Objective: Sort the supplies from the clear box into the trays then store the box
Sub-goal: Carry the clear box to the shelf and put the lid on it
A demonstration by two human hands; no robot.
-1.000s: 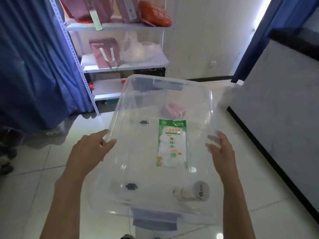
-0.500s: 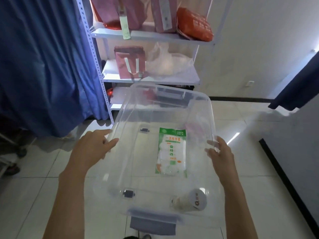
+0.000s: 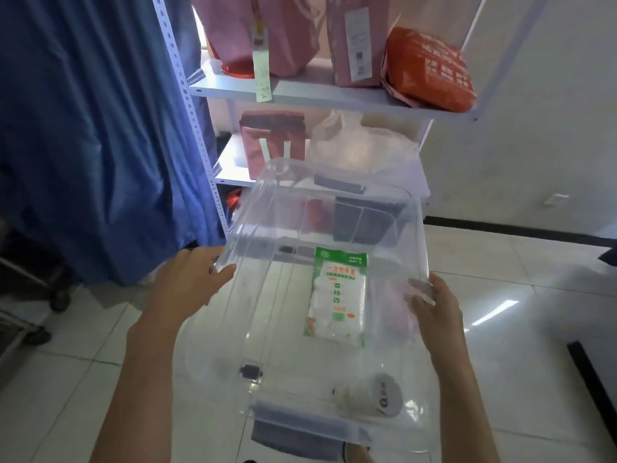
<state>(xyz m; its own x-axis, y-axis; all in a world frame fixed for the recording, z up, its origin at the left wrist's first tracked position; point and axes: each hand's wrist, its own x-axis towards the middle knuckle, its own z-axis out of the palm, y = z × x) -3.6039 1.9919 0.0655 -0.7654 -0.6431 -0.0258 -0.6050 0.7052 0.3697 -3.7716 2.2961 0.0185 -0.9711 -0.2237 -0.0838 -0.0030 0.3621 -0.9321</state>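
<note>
I carry the clear box (image 3: 277, 312) in the air in front of me, its far end near the white shelf unit (image 3: 300, 95). My left hand (image 3: 190, 282) grips its left rim and my right hand (image 3: 434, 305) grips its right rim. Inside lie a green and white packet (image 3: 337, 299), a small white cup with a round lid (image 3: 380, 394) near the front right, and something pink (image 3: 397, 295), blurred, beside my right hand. Grey latches (image 3: 293, 432) sit at both ends of the box.
The shelves hold pink bags (image 3: 273, 148), a clear plastic bag (image 3: 360, 145) and an orange bag (image 3: 430, 68). A blue curtain (image 3: 93, 128) hangs to the left. White tiled floor (image 3: 521, 345) lies below, and a dark edge (image 3: 591, 379) runs at the right.
I have turned left and moved closer to the shelf unit with the box held in both hands. The grey counter at the right has left the view.
</note>
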